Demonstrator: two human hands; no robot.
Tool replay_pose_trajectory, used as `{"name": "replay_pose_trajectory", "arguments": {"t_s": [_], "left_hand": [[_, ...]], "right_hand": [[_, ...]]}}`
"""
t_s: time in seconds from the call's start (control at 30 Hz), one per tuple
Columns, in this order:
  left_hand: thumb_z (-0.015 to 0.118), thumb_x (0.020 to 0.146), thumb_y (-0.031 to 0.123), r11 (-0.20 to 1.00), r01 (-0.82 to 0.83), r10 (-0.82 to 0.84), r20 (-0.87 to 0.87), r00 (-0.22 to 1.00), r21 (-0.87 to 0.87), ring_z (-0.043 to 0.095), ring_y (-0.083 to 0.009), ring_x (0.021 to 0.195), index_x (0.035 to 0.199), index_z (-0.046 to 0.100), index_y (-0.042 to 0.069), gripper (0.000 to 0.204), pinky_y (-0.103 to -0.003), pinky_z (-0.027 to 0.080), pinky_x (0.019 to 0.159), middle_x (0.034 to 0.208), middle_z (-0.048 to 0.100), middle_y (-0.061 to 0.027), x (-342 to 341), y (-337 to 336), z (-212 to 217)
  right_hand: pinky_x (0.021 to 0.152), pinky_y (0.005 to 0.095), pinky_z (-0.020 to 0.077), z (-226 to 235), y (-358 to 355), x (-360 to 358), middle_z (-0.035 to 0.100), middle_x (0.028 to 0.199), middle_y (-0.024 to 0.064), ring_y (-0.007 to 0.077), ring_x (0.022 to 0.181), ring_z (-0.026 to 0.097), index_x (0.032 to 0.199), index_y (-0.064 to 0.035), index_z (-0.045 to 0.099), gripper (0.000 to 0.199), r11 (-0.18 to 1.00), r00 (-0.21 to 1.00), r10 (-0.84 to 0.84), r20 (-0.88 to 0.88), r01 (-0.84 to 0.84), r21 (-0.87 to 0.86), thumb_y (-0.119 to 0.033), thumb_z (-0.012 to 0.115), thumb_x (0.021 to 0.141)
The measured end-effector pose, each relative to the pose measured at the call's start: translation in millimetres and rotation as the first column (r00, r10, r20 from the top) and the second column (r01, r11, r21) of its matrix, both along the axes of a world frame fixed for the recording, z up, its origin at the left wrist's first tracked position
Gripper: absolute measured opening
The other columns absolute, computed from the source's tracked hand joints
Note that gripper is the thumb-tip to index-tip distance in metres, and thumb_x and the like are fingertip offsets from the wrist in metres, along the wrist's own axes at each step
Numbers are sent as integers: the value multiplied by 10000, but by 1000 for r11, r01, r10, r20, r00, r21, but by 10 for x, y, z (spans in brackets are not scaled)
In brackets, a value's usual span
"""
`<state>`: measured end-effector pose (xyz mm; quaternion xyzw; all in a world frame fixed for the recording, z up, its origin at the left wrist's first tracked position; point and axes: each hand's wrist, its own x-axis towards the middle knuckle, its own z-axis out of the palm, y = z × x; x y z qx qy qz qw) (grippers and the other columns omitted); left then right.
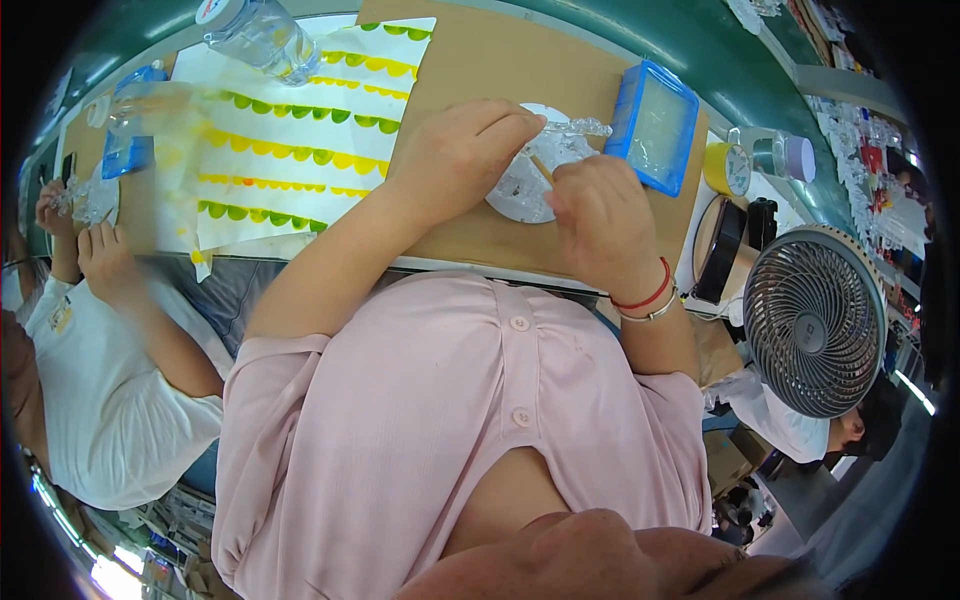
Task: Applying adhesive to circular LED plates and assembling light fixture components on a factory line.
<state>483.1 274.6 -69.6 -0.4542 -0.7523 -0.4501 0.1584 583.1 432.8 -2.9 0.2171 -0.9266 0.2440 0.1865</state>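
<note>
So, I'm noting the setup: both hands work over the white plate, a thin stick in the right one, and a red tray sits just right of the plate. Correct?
Not quite: in the head view the tray beside the white plate is blue, not red. The left hand and the right hand, with the thin stick, are over the plate.
</note>
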Motion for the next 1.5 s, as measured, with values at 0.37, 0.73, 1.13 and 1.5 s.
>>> {"name": "replay_pose_trajectory", "arguments": {"t_s": [0.37, 0.73, 1.13, 1.5], "left_hand": [[635, 726, -1, 999, 18, -17, 16, 1000, -41, 631, -239, 793, 1005, 649, 86, 292, -330, 517, 662, 897, 639, -61, 30, 11, 90], [646, 707, -5, 996, -31, 28, -33, 999, -78, 634, -223, 747, 975, 659, 85, 283, -325, 512, 623, 856, 640, -53, 20, 23, 106], [710, 783, 22, 993, -61, 69, 74, 995, -105, 645, -243, 728, 918, 655, 89, 160, -320, 506, 603, 844, 683, -65, 68, 117, 153], [685, 771, 9, 987, -52, 56, 24, 998, -155, 641, -236, 737, 943, 668, 80, 186, -327, 504, 619, 813, 670, -67, 68, 143, 227]], "right_hand": [[718, 395, 451, -98, 92, -86, 610, 857, 91, 296, 771, 573, 903, -55, 536, 189, 997, 997, -53, -48, 50, -65, 29, 654, 782], [803, 360, 400, 30, 300, 113, 648, 829, 58, 238, 703, 578, 910, -86, 517, 125, 995, 996, -90, -14, 90, 37, -57, 627, 859], [794, 377, 418, -95, 450, 383, 643, 829, 84, 242, 686, 575, 896, -70, 499, 112, 977, 987, -159, 13, 159, -143, -84, 609, 889], [565, 268, 478, -121, 499, 345, 602, 766, 90, 171, 643, 634, 923, -14, 541, 124, 864, 880, -469, 74, 475, -168, -121, 603, 925]]}}
